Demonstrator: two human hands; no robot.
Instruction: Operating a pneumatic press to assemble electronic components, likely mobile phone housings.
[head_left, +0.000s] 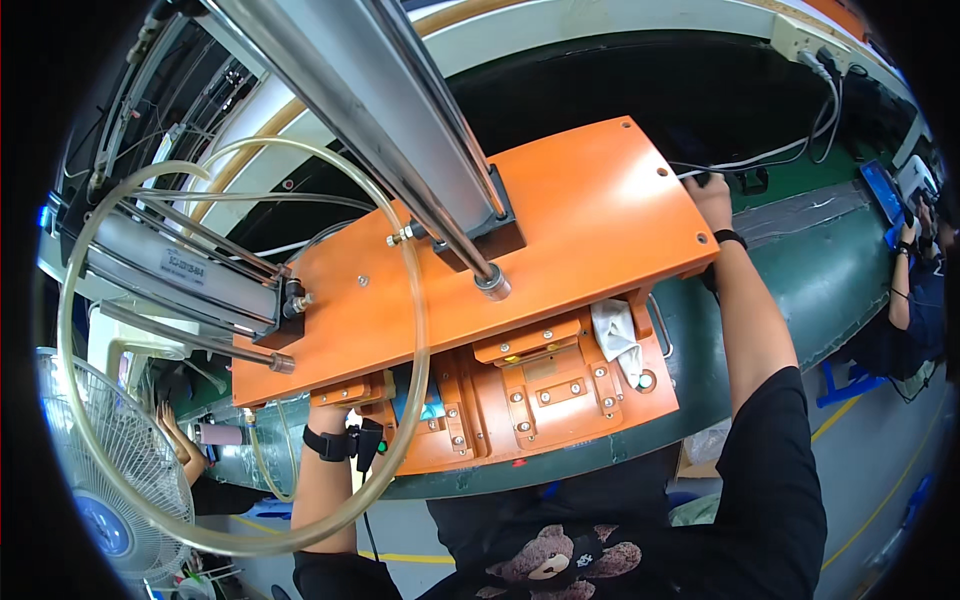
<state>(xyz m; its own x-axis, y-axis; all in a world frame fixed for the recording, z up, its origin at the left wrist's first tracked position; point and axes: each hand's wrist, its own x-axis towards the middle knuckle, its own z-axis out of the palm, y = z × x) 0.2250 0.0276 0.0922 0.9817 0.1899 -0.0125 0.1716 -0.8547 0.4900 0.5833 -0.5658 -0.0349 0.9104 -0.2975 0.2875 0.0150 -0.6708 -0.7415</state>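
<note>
Orange press looks heavy and stiff, best held by its edges; whether left hand or right hand grips anything, I cannot tell.

The worktop runs long and green in front of me. A big orange machine stands on it, taking up the middle. To the right, a dull grey strip lies flat on the surface; a pink cylinder sits toward the left end.
</note>
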